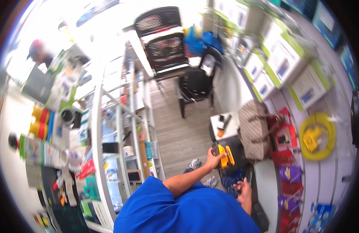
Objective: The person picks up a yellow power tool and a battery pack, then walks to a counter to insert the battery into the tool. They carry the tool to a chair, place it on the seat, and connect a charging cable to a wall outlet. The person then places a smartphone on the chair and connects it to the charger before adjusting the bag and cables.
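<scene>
My left hand (pixel 214 159) is closed around the side of a yellow-and-black object (pixel 226 156), blocky like a tool or a device; motion blur hides its exact kind. It is held in front of my body, above a black seat (pixel 235 145). Lower and to the right, my right hand (pixel 244 190) has its fingers curled in; whatever is between them is too small to name. Under that hand lies a dark blue item (pixel 232 179). A beige-grey bag (pixel 254 132) with brown straps stands just beyond the hands.
A glass display counter (pixel 119 143) runs along my left. Ahead are a black chair (pixel 195 83) and a white stool-like surface (pixel 225 126) with small items. Boxed goods (pixel 282 62) and a coiled yellow cable (pixel 317 136) hang on the right wall. A person (pixel 40 52) is at far left.
</scene>
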Tool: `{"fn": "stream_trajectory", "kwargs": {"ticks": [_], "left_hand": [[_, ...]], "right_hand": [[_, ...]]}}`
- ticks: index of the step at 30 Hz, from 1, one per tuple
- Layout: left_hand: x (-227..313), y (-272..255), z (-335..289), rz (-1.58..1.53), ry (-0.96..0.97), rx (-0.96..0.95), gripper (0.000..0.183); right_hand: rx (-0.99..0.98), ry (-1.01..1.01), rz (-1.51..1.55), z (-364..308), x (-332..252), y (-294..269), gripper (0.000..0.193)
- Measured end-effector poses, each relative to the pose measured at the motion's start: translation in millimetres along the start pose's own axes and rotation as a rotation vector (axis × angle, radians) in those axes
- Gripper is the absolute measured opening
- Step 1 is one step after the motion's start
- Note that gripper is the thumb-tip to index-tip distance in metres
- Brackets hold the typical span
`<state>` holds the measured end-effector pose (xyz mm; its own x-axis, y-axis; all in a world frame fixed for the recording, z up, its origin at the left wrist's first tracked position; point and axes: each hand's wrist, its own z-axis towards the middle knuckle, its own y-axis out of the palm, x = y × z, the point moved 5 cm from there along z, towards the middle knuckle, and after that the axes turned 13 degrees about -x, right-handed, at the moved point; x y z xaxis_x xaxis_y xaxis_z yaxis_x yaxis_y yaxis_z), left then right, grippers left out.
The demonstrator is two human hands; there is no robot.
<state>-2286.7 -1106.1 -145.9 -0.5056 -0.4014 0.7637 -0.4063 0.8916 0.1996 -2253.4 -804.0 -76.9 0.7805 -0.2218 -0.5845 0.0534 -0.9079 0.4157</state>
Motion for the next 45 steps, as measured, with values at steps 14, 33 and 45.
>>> {"fn": "stream_trajectory", "kwargs": {"ticks": [14, 33, 45], "left_hand": [[89.0, -87.2, -170.5, -0.57, 0.414, -0.14, 0.069], [192.2, -180.5, -149.9, -0.352, 0.418, 0.057, 0.103], [328.5, -194.5, -79.2, 0.064, 0.263, -0.117, 0.121]], "right_hand": [[-0.455, -0.02, -0.112, 57.3, -48.6, 146.4, 0.041], [-0.637, -0.078, -0.482, 73.6, -83.9, 314.6, 0.047], [-0.621, -0.227, -0.353, 135.5, -102.4, 435.8, 0.061]]}}
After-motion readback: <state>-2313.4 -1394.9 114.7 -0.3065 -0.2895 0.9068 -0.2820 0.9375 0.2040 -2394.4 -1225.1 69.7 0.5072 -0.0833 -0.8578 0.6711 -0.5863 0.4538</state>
